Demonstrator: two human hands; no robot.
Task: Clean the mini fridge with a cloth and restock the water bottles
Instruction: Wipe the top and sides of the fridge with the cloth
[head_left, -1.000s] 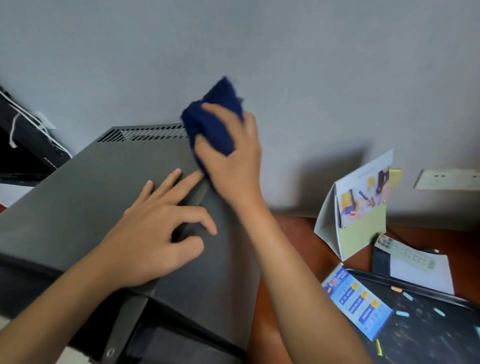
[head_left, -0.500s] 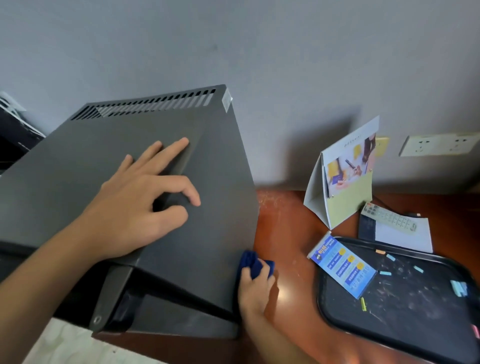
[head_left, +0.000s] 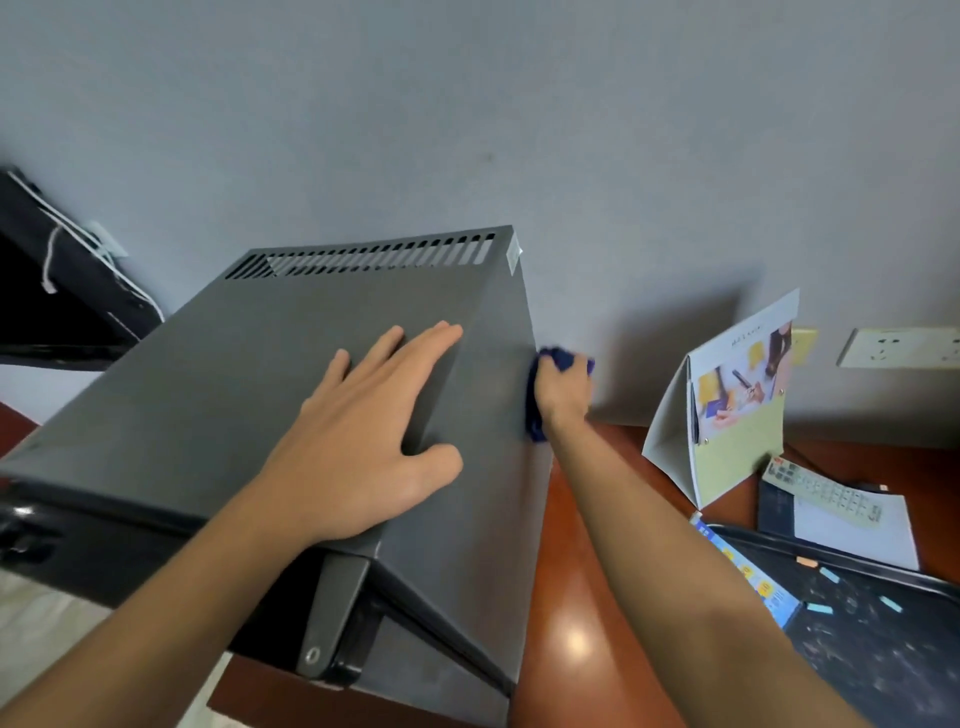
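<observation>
The dark grey mini fridge (head_left: 218, 395) stands on a reddish-brown desk, seen from above, with a vent grille along its back edge. My left hand (head_left: 363, 431) lies flat on the fridge top, fingers spread toward the right edge. My right hand (head_left: 563, 392) holds a dark blue cloth (head_left: 535, 415) pressed against the fridge's right side wall, far back near the grey wall. No water bottles are in view.
A folded paper stand-up card (head_left: 727, 410) stands on the desk (head_left: 576, 571) right of the fridge. A black tray (head_left: 883, 649) with a blue leaflet (head_left: 748, 571) sits at lower right, a remote (head_left: 821, 491) and papers behind it. A wall socket (head_left: 898, 347) is at far right; a black screen (head_left: 57, 291) at far left.
My right hand with the cloth went from the fridge's top back edge down to the side's front bottom, then back along the side wall toward the rear. My left hand stayed on top.
</observation>
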